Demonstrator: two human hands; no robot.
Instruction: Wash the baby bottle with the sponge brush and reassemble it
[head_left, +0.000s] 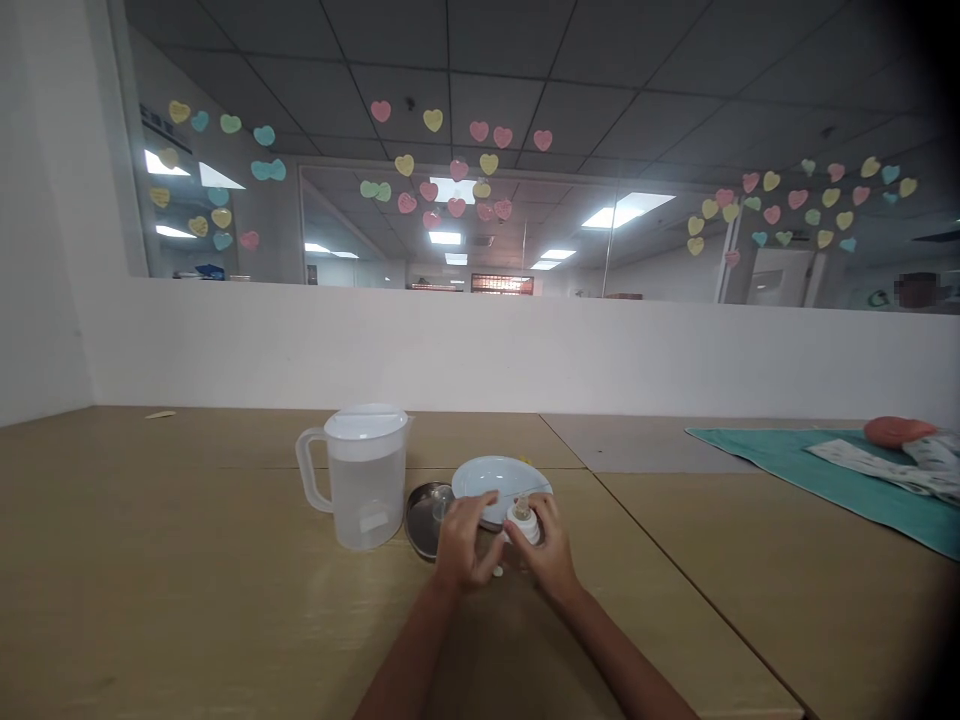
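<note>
The right hand partly hides a white-collared piece, perhaps a bottle top, from us; green cloth runs past the right edge.

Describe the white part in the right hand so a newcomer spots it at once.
On the brown table, go right from the tall translucent pitcher, past the metal dish, to the pale bowl. By the bowl's near edge, the right hand grips the white part. Its clear tip and small size set it apart from its neighbours.

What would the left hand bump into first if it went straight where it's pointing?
Probably the bowl, just beyond the left hand, though it might pass over the rim: the hand's height is unclear.
</note>
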